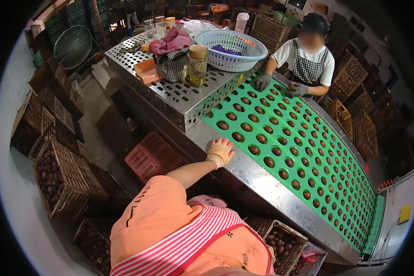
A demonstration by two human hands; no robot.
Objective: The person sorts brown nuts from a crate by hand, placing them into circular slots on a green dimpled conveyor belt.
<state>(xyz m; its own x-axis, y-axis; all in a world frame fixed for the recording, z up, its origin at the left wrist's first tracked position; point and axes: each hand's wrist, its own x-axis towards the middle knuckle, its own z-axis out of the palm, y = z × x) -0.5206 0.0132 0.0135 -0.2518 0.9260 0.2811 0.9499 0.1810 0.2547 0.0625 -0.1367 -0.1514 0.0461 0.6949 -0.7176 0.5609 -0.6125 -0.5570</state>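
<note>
our left grip point(221, 152) rests loose and empty on the steel rim point(262, 181), the right grip unseen — we judge the brown balls point(238, 136) in the green sheet point(265, 150) pockets light, firm, slippery, best pinched by opposite sides.

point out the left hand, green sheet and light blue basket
Left hand point(220, 153), head view: wrapped back of the hand
Green sheet point(250, 139), head view: bare patch between holes
Light blue basket point(234, 65), head view: outer front wall
</note>
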